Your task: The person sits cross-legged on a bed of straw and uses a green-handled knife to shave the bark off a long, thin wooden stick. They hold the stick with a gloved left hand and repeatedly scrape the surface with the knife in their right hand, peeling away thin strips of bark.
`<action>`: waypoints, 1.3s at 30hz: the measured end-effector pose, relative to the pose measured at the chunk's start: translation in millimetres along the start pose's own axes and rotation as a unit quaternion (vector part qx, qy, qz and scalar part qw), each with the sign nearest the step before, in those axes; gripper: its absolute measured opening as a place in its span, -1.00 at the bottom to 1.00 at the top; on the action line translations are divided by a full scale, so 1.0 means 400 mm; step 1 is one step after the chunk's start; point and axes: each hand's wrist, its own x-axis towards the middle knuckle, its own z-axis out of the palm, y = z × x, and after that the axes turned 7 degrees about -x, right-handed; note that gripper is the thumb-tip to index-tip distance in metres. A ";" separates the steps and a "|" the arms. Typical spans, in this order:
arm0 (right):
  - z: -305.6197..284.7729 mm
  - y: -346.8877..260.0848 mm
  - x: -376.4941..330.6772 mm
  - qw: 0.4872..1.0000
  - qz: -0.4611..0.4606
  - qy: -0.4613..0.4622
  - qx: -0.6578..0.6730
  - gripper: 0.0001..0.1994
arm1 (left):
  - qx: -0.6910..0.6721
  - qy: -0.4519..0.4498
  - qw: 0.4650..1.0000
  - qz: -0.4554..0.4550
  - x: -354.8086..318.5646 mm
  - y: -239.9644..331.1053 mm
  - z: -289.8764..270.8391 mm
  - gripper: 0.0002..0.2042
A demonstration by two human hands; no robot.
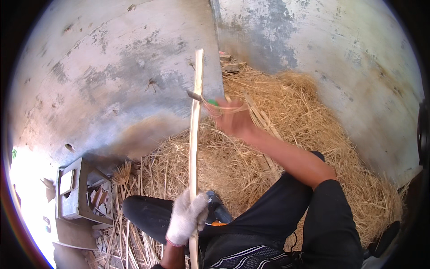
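A long pale strip of split wood, like bamboo [194, 134], stands nearly upright in the view, its lower end running past my lap. My left hand [187, 216], in a whitish knit glove, is wrapped round its lower part. Bare and slightly blurred, my right hand [230, 115] grips a knife by its green handle. The knife's dark blade [194, 95] crosses the strip's upper part and touches it. Thin curled shavings [226, 107] hang by the blade and over the right hand's fingers.
A deep heap of straw-coloured shavings [295, 107] covers the ground ahead and to the right. Stained grey walls [116, 58] meet in a corner ahead. A worn wooden stool [74, 190] lies at left beside loose sticks [127, 237]. My bent legs [264, 201] frame the work.
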 end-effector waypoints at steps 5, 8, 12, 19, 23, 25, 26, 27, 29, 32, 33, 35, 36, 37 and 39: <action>-0.013 0.038 0.026 0.998 0.063 -0.005 -0.019 -0.42 | -0.053 0.011 0.998 0.024 -0.004 -0.018 0.023 -0.75; -0.029 0.067 0.013 0.909 0.203 -0.203 0.301 -0.33 | -0.062 -0.033 0.997 0.023 0.012 -0.019 0.013 -0.74; -0.082 0.006 0.024 0.679 0.339 -0.426 0.493 -0.23 | -0.284 -0.128 0.950 -0.016 0.053 -0.089 -0.041 -0.65; -0.125 -0.071 -0.023 0.766 0.215 -0.366 0.483 -0.31 | -0.529 -0.329 0.780 -0.066 0.099 -0.117 -0.045 -0.44; -0.122 -0.101 -0.016 0.816 0.217 -0.303 0.443 -0.38 | -0.523 -0.337 0.778 -0.088 0.102 -0.121 -0.031 -0.45; -0.125 -0.118 -0.013 0.812 0.237 -0.301 0.440 -0.46 | -0.496 -0.304 0.806 -0.105 0.094 -0.116 -0.020 -0.46; -0.129 -0.124 -0.012 0.810 0.246 -0.300 0.439 -0.49 | -0.478 -0.312 0.817 -0.079 0.096 -0.114 -0.011 -0.51; -0.134 -0.124 -0.011 0.801 0.251 -0.305 0.450 -0.53 | -0.430 -0.263 0.862 -0.064 0.091 -0.104 -0.004 -0.53; -0.140 -0.120 -0.009 0.783 0.260 -0.313 0.470 -0.62 | -0.322 -0.160 0.933 -0.035 0.075 -0.074 0.012 -0.57; -0.141 -0.105 -0.019 0.704 0.312 -0.290 0.568 -0.72 | -0.209 -0.144 0.967 0.033 0.073 -0.061 0.004 -0.54; -0.147 -0.100 -0.018 0.671 0.335 -0.269 0.604 -0.74 | -0.183 -0.137 0.972 0.051 0.070 -0.056 0.004 -0.53; -0.170 -0.091 -0.004 0.599 0.377 -0.224 0.669 -0.77 | -0.155 -0.173 0.972 0.033 0.055 -0.063 -0.020 -0.45; -0.178 -0.086 0.006 0.599 0.387 -0.209 0.669 -0.76 | -0.132 -0.190 0.973 0.020 0.053 -0.067 -0.031 -0.44; -0.177 -0.073 0.007 0.605 0.390 -0.191 0.668 -0.75 | -0.109 -0.207 0.972 0.007 0.053 -0.071 -0.043 -0.43; -0.173 -0.050 0.011 0.615 0.390 -0.156 0.667 -0.73 | -0.065 -0.212 0.975 -0.015 0.050 -0.077 -0.060 -0.45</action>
